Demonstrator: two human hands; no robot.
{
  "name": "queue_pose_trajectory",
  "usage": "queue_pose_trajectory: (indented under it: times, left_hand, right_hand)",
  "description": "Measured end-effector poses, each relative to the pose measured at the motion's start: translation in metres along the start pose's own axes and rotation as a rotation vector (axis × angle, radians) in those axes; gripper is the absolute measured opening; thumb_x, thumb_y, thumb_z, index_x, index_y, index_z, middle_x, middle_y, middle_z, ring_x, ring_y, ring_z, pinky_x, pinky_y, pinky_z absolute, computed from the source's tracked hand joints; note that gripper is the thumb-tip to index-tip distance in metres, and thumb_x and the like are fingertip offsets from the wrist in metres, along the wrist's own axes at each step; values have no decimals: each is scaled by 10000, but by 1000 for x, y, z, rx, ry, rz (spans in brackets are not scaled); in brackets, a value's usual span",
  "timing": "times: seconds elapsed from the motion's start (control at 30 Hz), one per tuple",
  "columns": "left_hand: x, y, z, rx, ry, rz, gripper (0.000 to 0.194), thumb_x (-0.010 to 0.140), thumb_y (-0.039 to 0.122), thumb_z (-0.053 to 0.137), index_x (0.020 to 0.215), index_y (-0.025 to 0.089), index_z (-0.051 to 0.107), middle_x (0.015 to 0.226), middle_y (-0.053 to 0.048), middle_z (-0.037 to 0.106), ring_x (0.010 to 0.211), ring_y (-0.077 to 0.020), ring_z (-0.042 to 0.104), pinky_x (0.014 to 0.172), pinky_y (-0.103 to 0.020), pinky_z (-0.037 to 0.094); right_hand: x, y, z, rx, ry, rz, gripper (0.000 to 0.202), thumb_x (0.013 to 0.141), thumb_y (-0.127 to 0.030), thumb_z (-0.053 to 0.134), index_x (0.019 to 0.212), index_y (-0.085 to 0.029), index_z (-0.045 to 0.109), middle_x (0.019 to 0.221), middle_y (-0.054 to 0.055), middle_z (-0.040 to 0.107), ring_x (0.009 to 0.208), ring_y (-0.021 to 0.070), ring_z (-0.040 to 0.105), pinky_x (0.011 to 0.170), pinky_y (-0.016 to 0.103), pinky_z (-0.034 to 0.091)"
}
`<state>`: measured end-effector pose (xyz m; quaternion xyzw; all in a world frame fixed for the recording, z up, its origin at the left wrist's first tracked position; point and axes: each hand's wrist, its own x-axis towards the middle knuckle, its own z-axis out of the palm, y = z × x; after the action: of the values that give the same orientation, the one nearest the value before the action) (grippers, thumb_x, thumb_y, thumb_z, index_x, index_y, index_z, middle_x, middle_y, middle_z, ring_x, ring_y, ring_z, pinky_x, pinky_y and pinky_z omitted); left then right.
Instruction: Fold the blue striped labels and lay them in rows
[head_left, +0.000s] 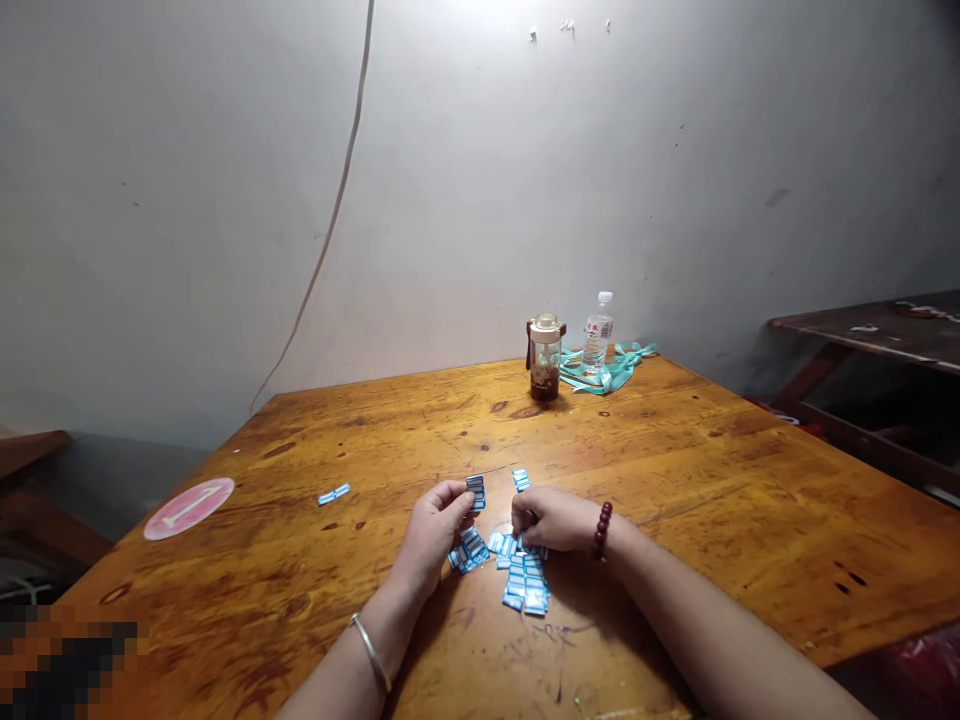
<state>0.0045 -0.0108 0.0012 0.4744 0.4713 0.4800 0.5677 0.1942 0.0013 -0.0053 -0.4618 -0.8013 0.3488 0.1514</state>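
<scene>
My left hand (pixel 439 525) is closed, thumb and fingers pinching a small stack of blue-and-white striped cards (pixel 475 492) above the table. Below it lies a loose heap of similar striped pieces (pixel 469 550). My right hand (pixel 551 518) is curled, its fingertips down at a second group of pieces (pixel 534 582) spread over the wood. What those fingertips grip, if anything, is hidden. Just beyond the right knuckles sits one more striped piece (pixel 520 479). Farther left, a separate blue-and-white strip (pixel 334 494) lies alone.
A wooden table (pixel 360 600) stands against a grey wall. At its back are a lidded cup of dark liquid (pixel 545 370), a clear water bottle (pixel 597 340) and a turquoise ribbon (pixel 615 377). A round pink number sticker (pixel 189 508) marks the left side. Another table (pixel 870 335) stands at right.
</scene>
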Motion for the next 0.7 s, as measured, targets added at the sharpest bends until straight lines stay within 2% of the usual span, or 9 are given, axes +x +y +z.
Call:
queue_pose_trajectory:
  times: [0.1, 0.27, 0.53, 0.7]
  left_hand:
    - [-1, 1, 1, -9, 15, 2, 227, 600, 338, 640, 722, 155, 581, 646, 6, 581, 568, -83, 528, 522, -172, 394]
    - [-2, 3, 3, -10, 13, 8, 234, 589, 338, 645, 705, 143, 588, 633, -6, 577, 567, -92, 528, 520, -177, 393]
    - [-2, 4, 3, -10, -2, -21, 227, 583, 327, 650, 703, 144, 587, 628, -2, 579, 566, -94, 532, 518, -176, 393]
    - [-5, 4, 8, -24, -28, -48, 214, 602, 320, 639, 697, 141, 570, 620, 0, 589, 564, -103, 557, 526, -191, 415]
  right_hand:
    - [5, 4, 0, 298, -22, 72, 48, 587, -171, 586, 617, -139, 567, 535, -39, 517, 467, 59, 434, 432, 160, 315]
    - [4, -1, -6, 663, 16, 90, 125, 594, -228, 606, 600, -128, 531, 487, -54, 474, 402, 38, 385, 393, 158, 295]
    - [7, -4, -1, 731, -5, 90, 155, 619, -239, 585, 546, -120, 516, 411, -53, 462, 354, 34, 369, 353, 150, 259]
    - [5, -18, -1, 859, 144, 50, 134, 641, -243, 584, 634, -129, 514, 469, -54, 480, 409, 43, 415, 402, 151, 301]
